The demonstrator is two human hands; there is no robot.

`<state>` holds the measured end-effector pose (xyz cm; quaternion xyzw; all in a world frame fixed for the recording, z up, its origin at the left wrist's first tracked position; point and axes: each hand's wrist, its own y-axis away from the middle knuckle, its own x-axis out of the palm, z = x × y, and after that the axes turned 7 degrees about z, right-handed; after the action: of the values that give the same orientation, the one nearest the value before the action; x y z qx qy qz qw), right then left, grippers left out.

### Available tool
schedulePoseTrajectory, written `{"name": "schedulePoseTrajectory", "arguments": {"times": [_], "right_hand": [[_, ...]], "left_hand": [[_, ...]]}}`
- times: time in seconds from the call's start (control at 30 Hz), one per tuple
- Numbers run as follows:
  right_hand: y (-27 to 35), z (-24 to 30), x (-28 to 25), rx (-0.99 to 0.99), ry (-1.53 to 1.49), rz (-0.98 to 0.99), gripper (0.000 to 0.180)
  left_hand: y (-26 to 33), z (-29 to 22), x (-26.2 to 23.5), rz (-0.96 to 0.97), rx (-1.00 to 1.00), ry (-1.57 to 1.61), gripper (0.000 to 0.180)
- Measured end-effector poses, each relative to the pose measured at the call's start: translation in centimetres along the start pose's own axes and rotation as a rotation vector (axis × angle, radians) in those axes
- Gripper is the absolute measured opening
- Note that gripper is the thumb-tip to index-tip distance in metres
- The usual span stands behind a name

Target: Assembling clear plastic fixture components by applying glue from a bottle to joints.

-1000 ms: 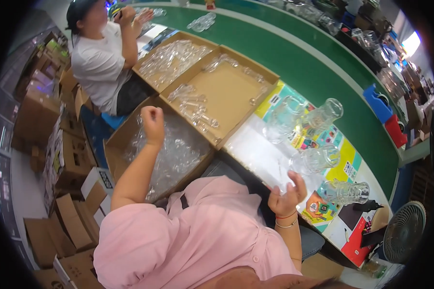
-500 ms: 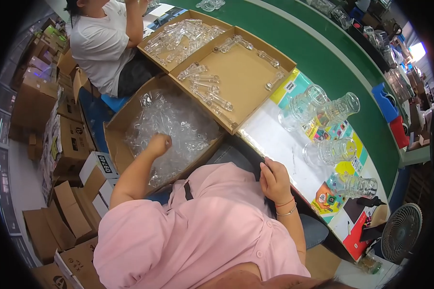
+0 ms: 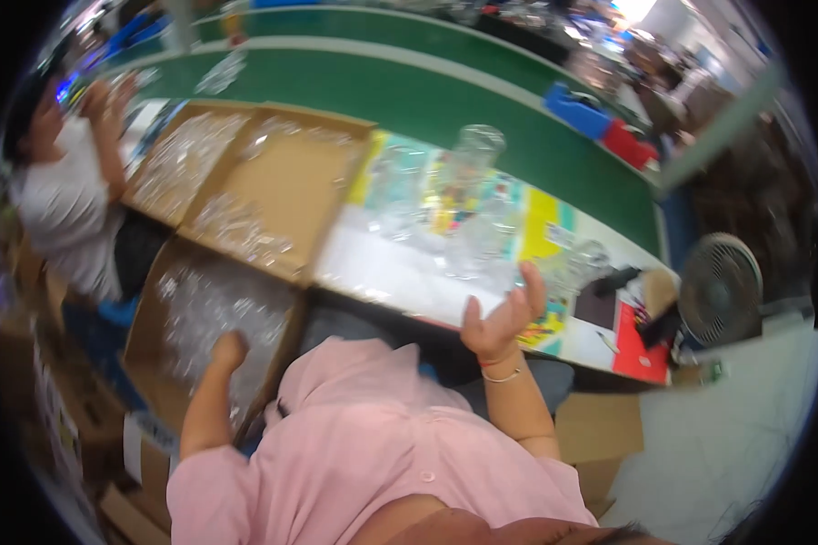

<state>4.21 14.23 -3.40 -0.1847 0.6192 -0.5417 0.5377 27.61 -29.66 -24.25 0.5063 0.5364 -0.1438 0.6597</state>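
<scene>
My left hand [image 3: 230, 349] is closed, over a cardboard box [image 3: 145, 352] heaped with clear plastic bags [image 3: 200, 304]; whether anything is in its fingers is hidden. Raised above the table's near edge, my right hand [image 3: 503, 320] is open and holds nothing, its fingers and thumb apart. Beyond it on the table are clear glass vessels: an upright-looking one [image 3: 475, 159], a blurred one [image 3: 486, 241] close to my fingers, and another [image 3: 583, 263] to the right. A further glass [image 3: 398, 177] is at the left of this group.
Two shallow cardboard trays, one nearer [image 3: 291, 204] and one farther left [image 3: 177, 168], hold small clear glass pieces. A person in a white shirt [image 3: 68, 204] sits at the left. A fan [image 3: 723, 286] stands at the right, past a red sheet [image 3: 641, 345]. A green surface [image 3: 336, 82] runs behind.
My head has turned right, so the scene shifts left and blurs. The right hand has lifted from the table edge toward the glasses and its fingers have spread. The left stays over the bags.
</scene>
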Motion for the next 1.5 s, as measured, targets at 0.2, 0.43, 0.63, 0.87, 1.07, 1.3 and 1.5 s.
{"name": "schedulePoseTrajectory", "arguments": {"times": [0.2,0.43,0.63,0.87,1.07,1.3,1.5], "right_hand": [[-1.2,-1.1,-1.8,0.123,-0.008,0.017,0.059],[-3.5,2.4,-1.4,0.04,-0.223,0.225,0.042],[-1.1,1.5,-2.2,-0.014,-0.067,0.172,0.042],[-3.6,-1.1,-1.5,0.346,-0.058,0.009,0.068],[-5.5,-3.6,1.5,0.439,-0.115,0.163,0.073],[-5.7,-6.7,0.6,0.516,0.035,0.083,0.069],[-4.9,-4.1,0.9,0.286,0.084,-0.039,0.06]], "left_hand": [[6.4,-2.5,-14.0,0.08,0.221,0.529,0.005],[16.5,-18.8,-28.4,0.477,0.849,0.349,0.004],[14.8,-24.2,-26.4,-0.166,1.225,-0.073,0.007],[11.7,-27.6,-24.1,-0.223,1.408,0.003,0.011],[9.1,-28.4,-24.3,-0.163,1.418,0.199,0.016],[7.3,-28.7,-24.6,0.031,1.273,0.307,0.017],[7.5,-29.2,-25.2,0.044,1.346,0.149,0.019]]}}
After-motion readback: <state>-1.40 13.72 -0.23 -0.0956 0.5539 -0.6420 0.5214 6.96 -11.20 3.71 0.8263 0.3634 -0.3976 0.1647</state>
